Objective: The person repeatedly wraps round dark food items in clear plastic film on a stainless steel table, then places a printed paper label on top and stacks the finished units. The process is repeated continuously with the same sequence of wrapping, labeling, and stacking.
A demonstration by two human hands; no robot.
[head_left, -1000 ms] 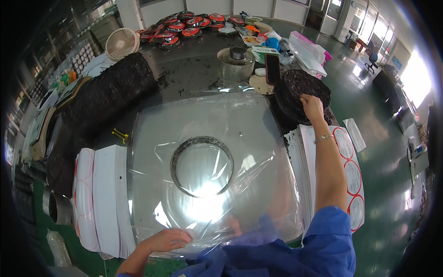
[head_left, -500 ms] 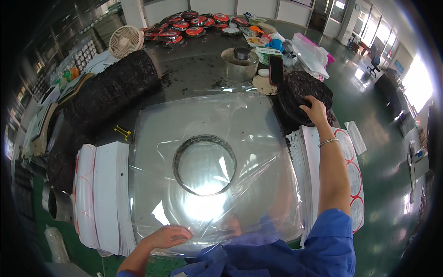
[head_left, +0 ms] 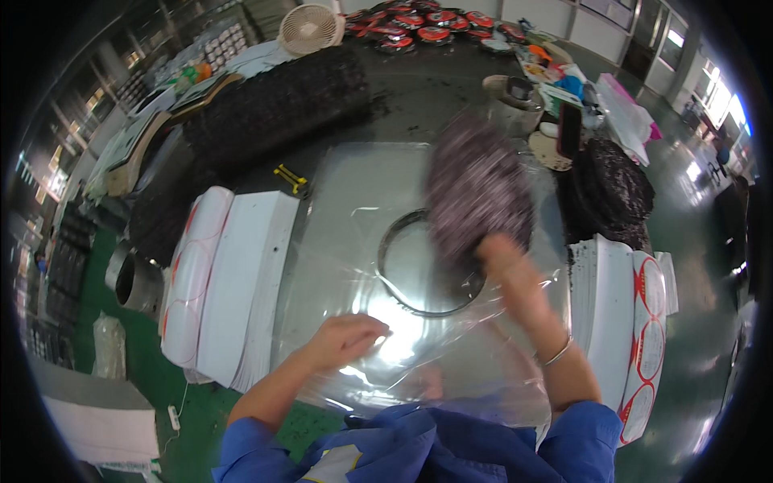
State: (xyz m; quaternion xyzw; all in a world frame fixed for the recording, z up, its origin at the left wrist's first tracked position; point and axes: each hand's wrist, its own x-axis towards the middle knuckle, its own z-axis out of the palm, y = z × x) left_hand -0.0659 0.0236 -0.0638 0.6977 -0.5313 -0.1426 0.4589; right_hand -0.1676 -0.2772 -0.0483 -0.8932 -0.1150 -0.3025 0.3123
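Head view: dark disc (head_left: 479, 187) tilted upright in right hand (head_left: 506, 262).

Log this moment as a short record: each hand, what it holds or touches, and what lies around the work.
left hand: flat on the clear plastic sheet
right hand: holds a dark round pad, blurred, over the metal ring
left of sheet: stack of white cards
right of sheet: second card stack, pile of dark pads
far side: fan
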